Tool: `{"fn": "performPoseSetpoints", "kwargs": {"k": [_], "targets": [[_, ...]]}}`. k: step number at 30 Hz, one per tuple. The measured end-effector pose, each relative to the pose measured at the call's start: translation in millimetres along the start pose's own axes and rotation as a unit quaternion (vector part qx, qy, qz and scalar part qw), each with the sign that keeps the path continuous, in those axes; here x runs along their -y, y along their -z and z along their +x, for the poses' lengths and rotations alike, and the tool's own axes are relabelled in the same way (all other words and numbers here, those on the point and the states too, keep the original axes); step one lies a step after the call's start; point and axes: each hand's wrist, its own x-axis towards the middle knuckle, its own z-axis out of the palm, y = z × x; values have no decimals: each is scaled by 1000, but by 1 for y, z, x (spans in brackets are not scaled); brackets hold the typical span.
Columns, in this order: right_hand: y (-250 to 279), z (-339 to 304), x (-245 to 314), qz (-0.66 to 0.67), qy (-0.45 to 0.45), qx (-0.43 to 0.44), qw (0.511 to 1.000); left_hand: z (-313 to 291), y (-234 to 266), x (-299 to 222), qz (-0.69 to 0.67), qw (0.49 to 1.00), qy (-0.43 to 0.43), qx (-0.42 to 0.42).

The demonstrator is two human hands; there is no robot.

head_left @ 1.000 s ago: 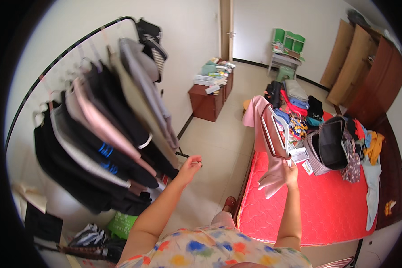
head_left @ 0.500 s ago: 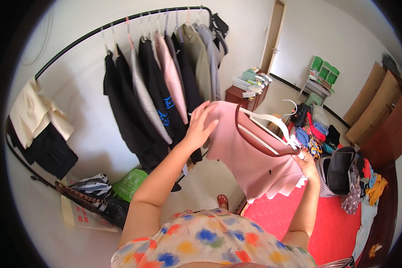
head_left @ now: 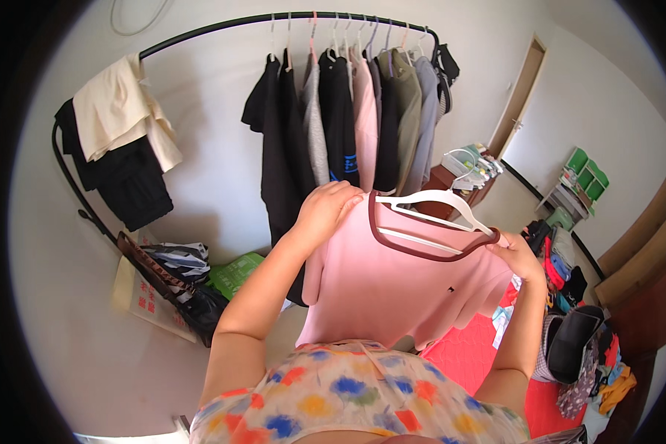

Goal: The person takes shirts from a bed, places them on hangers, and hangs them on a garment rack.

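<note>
A pink short-sleeved T-shirt (head_left: 392, 277) with a dark red neckband hangs in front of my chest. Inside its neck sits a white plastic hanger (head_left: 438, 197), its hook pointing up and away from me. My left hand (head_left: 327, 213) is closed on the shirt's left shoulder, fingers over the top. At the opposite shoulder, beside the neckband, my right hand (head_left: 520, 259) pinches the cloth near the hanger's end. A small dark emblem shows on the shirt's chest. The lower hem is partly hidden behind my own patterned top.
A black clothes rail (head_left: 222, 28) holds several garments on hangers, with cream trousers (head_left: 111, 111) and black trousers (head_left: 135, 194) draped at its left. Bags (head_left: 177, 277) stand below. To the right are a red bed (head_left: 462, 348), piled clothes (head_left: 562, 255) and a dark open bag (head_left: 573, 344).
My view has turned left toward the rail. The shirt has swung from a tilt to hang more level, facing me, with the hanger's hook more upright. Both hands keep hold of it.
</note>
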Motion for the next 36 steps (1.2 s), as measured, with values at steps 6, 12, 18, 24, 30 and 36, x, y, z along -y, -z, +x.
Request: {"fn": "performPoseSetpoints", "kwargs": {"k": [6,12,18,24,30,36], "targets": [[-19,43,23,-18,53,97,994,-30,49,-1,121,991,21,-56],[-45,69,56,170,49,253,951,-48,116,7,230,955,110,-155],[-113,98,109,406,67,266,872,-57,161,38,255,923,157,-240],[-163,117,179,560,88,266,780,-80,138,88,132,933,203,-267],[-187,176,234,598,117,207,765,-78,82,83,-137,943,217,-214],[-216,228,274,579,181,107,788,-77,88,62,-192,930,276,-151]]}}
